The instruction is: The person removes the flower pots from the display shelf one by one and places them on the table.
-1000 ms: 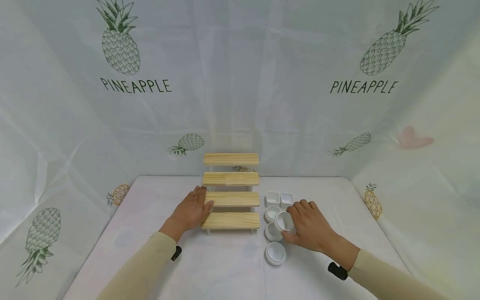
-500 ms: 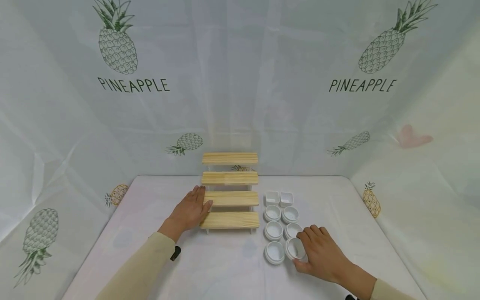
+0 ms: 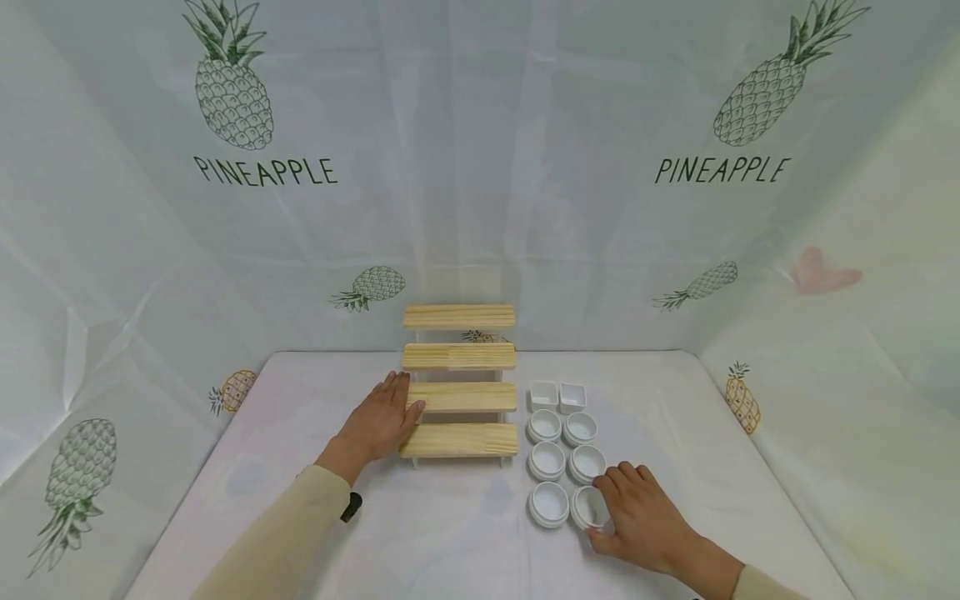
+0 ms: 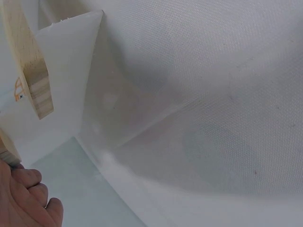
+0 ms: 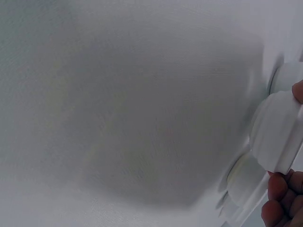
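Observation:
A four-tier wooden display stand [image 3: 462, 398] stands mid-table. My left hand [image 3: 381, 417] grips its left side, the thumb lying over a step; in the left wrist view the curled fingers [image 4: 40, 191] are at the end of a wooden plank [image 4: 38, 90]. My right hand [image 3: 637, 521] pinches the rim of a white ramekin [image 3: 588, 508] between thumb and fingers, at the front of the right column of dishes. In the right wrist view the held ramekin [image 5: 277, 132] is tilted, with other dishes [image 5: 246, 182] behind it.
Left of the held ramekin is another round ramekin [image 3: 549, 505]. Further back are more round ones [image 3: 547, 460] in two columns, with two square white dishes [image 3: 543, 395] at the far end. A pineapple-print cloth [image 3: 480, 167] hangs behind the white table [image 3: 420, 533].
My right hand has carried the ramekin from over the left column toward the front right and lowered it beside the front ramekin. My left hand stays on the stand.

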The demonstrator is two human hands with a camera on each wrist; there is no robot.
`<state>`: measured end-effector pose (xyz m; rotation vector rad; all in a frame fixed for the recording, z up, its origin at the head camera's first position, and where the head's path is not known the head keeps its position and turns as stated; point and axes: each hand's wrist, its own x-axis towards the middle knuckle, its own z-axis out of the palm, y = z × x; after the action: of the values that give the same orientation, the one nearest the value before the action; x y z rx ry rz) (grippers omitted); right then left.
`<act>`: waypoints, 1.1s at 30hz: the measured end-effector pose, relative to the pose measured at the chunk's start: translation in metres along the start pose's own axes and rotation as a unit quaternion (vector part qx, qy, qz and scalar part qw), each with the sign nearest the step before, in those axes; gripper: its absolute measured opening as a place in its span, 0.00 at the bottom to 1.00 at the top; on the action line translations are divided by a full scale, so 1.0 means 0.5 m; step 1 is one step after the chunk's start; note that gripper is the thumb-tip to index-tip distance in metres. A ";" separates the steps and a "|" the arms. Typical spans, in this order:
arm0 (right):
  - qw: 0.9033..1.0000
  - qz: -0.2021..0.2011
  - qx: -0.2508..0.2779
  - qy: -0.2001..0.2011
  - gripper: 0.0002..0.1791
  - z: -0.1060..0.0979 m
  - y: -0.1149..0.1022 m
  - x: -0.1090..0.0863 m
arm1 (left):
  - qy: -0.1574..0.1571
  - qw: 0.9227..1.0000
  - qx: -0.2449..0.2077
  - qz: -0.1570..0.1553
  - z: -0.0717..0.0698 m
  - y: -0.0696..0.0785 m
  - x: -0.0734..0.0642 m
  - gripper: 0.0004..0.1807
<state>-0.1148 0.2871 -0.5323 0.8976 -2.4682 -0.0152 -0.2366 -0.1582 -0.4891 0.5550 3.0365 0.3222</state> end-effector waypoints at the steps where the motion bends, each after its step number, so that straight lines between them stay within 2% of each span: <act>1: 1.000 0.000 0.000 0.001 0.32 0.000 0.000 0.000 | 0.001 1.000 -0.001 0.002 0.000 0.000 -0.001 0.44; 9: 1.000 0.002 0.001 0.006 0.32 0.002 -0.001 0.003 | 0.005 1.000 0.004 0.004 0.001 -0.001 -0.002 0.44; 26: 1.000 0.010 0.006 -0.012 0.32 0.012 0.000 0.002 | -0.002 1.000 0.006 -0.004 -0.003 -0.004 -0.005 0.44; 29: 1.000 0.022 0.008 -0.020 0.33 0.004 -0.002 0.003 | -0.004 1.000 0.012 -0.010 -0.004 -0.001 -0.006 0.45; 33: 0.997 0.068 0.023 -0.017 0.32 -0.010 0.003 0.013 | 0.010 0.999 0.016 -0.039 -0.010 0.007 -0.014 0.46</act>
<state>-0.1176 0.2852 -0.5248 0.7525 -2.5651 0.0742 -0.2292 -0.1585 -0.4835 0.4353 3.0777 0.2794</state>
